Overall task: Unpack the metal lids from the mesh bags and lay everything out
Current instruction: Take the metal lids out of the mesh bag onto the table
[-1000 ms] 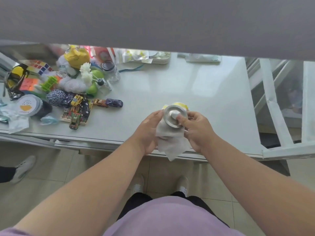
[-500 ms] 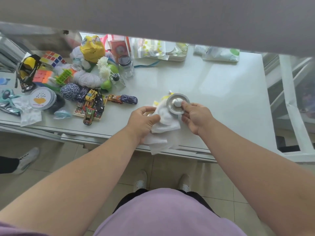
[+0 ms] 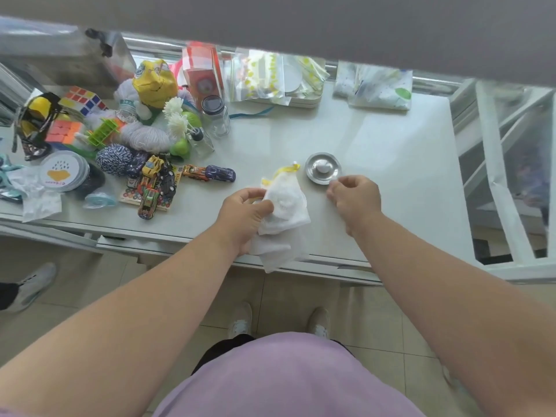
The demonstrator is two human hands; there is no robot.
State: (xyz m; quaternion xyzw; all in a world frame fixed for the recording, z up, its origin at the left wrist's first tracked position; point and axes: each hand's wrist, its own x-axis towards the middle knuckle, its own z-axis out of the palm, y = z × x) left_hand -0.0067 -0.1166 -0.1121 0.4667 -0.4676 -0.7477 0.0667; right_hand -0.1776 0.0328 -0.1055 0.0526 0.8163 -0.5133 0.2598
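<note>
One white table (image 3: 376, 139) (toy clutter (image 3: 120, 139) left) over tiled floor (image 3: 301, 296)

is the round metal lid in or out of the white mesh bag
Out. The round metal lid lies flat on the table, beside the white mesh bag gripped by the left hand.

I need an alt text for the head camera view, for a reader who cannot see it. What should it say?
A round metal lid lies on the white table, just beyond the person's empty right hand, while the left hand grips a white mesh bag with a yellow drawstring at the table's front edge. Toy cars, puzzle cubes, yarn and jars crowd the table's left side.
</note>
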